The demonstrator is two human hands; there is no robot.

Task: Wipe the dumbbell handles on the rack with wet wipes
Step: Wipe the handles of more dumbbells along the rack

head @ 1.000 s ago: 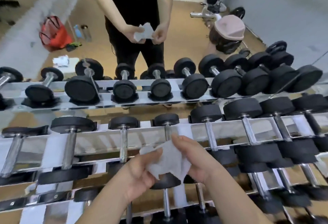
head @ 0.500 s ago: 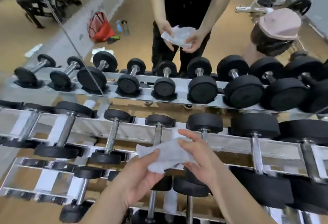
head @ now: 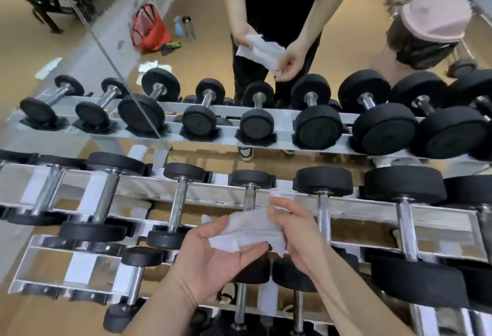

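Both hands over rack's [head: 213, 195] front rows, sharing wet wipe [head: 247, 227]. Left hand [head: 210, 258] palm up, thumb and fingers pinching wipe's near edge. Right hand [head: 296, 231] pinches its right end. Wipe now pulled out longer and flatter than bunched wad second ago. Wipe held clear of dumbbell handle [head: 249, 197] just behind it.

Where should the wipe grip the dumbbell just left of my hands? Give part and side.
Take the chrome handle midway between its black heads, from above, wet wipe wrapped over it. The bar spans the gap between the rack rails, so its top is open while the heads rest on them.
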